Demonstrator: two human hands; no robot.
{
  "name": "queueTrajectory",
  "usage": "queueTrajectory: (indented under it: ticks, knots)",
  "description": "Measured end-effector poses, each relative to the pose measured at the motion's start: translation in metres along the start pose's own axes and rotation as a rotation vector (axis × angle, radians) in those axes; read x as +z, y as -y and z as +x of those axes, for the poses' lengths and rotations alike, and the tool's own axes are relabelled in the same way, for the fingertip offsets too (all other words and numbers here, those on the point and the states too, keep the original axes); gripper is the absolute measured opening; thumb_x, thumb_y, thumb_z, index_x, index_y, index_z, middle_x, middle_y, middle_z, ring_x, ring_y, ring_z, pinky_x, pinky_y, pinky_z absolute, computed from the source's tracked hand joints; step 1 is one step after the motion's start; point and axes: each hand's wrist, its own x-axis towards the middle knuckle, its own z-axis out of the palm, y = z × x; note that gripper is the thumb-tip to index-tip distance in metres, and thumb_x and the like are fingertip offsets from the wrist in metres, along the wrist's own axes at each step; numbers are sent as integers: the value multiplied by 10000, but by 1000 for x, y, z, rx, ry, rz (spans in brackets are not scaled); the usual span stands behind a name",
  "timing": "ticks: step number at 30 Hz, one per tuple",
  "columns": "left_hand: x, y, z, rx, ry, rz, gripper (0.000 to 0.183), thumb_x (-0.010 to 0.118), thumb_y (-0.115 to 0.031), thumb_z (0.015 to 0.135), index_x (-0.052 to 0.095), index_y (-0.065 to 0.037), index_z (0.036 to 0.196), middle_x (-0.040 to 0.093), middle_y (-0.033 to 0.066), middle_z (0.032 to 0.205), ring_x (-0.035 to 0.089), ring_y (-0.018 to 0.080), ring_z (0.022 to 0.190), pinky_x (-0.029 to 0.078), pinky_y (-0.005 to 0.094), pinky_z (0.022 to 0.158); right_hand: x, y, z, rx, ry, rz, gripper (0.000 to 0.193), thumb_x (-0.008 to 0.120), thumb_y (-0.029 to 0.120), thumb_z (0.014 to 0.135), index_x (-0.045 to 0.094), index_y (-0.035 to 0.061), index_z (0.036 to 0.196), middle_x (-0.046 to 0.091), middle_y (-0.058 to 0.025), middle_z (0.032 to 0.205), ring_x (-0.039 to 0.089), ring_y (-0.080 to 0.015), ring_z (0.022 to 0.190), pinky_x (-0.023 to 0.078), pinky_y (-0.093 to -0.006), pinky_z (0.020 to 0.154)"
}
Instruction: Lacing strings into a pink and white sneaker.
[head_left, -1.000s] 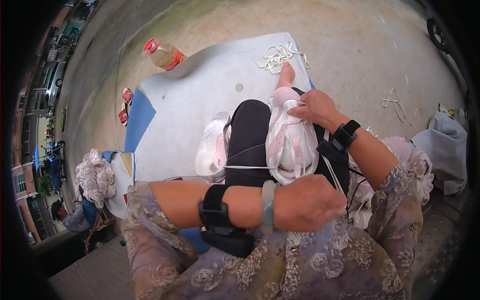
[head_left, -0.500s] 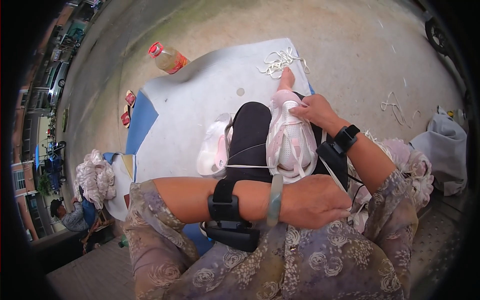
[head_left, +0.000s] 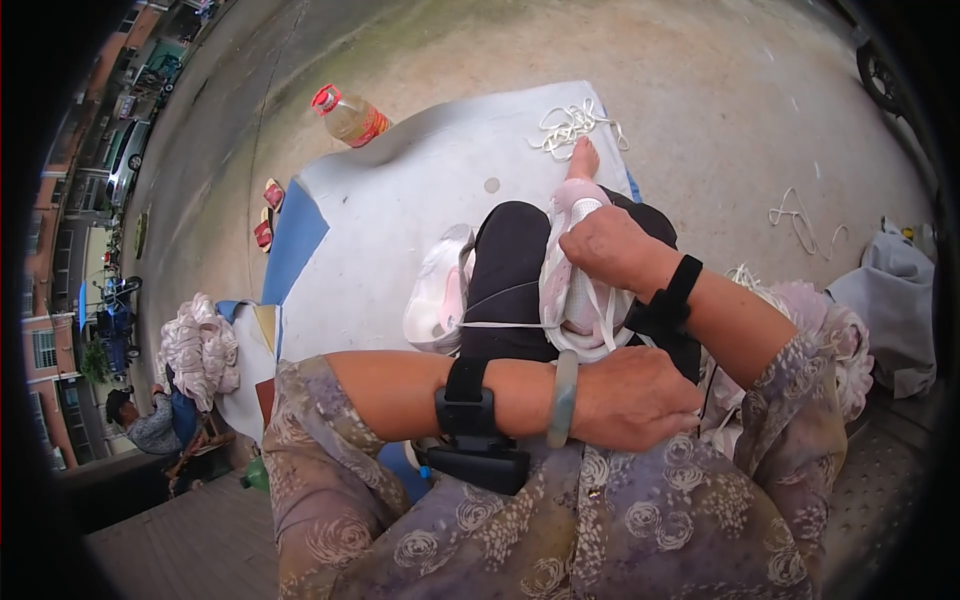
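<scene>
A pink and white sneaker (head_left: 555, 285) lies on my dark-trousered lap, its toe toward me. My right hand (head_left: 615, 248) is closed over its upper near the tongue, with the fingertips hidden. Reaching across from the left, my left hand (head_left: 640, 402) is curled into a fist beyond the toe. A white shoelace (head_left: 603, 312) crosses the sneaker and a strand runs behind that fist, so the grip on it is partly hidden. To the left, a second pale sneaker (head_left: 438, 290) rests beside my leg, and a thin white strand stretches from it toward the first one.
A white sheet (head_left: 385, 220) with blue edges bears a heap of white laces (head_left: 575, 125). Beyond its edge stand a bottle (head_left: 352, 118) and red sandals (head_left: 268, 215). Pale bundles (head_left: 198, 345) and a seated person (head_left: 150, 420) are left; grey cloth (head_left: 885, 310) lies right.
My right hand has turned knuckles-up and moved down over the sneaker's upper, covering more of it. My left hand stays almost in place. The whole view has shifted slightly.
</scene>
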Motion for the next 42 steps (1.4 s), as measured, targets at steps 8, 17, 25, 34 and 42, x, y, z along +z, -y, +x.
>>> queueTrajectory:
  ticks: [8, 17, 25, 34, 42]
  knots:
    - [-10, -5, -3, 6, -26, -18, 252, 499, -155, 856, 421, -21, 659, 441, 171, 557, 472, 377, 548, 369, 422, 502, -5, -10, 18, 87, 30, 71, 114, 581, 116, 654, 644, 32, 698, 626, -152, 695, 622, -323, 722, 487, -407, 675]
    - [-12, -7, -2, -255, 70, -645, 320, 457, -243, 936, 473, -27, 701, 446, 10, 558, 434, 102, 516, 361, 265, 501, 11, -41, -9, 449, 54, 556, 294, 658, 228, 720, 557, 41, 923, 618, -193, 858, 590, -350, 833, 447, -408, 719]
    - [-8, -8, 9, -41, 38, -287, 273, 478, -183, 907, 445, -31, 683, 438, 70, 561, 449, 189, 507, 374, 305, 511, 4, -38, -23, 505, -182, 593, 247, 665, 215, 730, 587, 12, 846, 617, -171, 757, 600, -317, 742, 452, -386, 667]
    - [3, -8, 19, 329, -122, 147, 137, 545, -113, 794, 460, -33, 722, 476, 126, 608, 515, 339, 594, 397, 415, 535, -6, 1, -41, 530, -107, 1192, 186, 599, 161, 830, 595, -5, 746, 495, 25, 632, 437, -51, 616, 381, -234, 552]
    - [17, -5, 16, 320, -34, 276, 86, 556, -105, 694, 494, -56, 728, 512, 92, 614, 550, 311, 612, 409, 407, 542, -6, 9, -22, 739, 151, 1227, 110, 599, 67, 758, 555, -18, 813, 596, -81, 670, 587, -153, 581, 449, -283, 521]
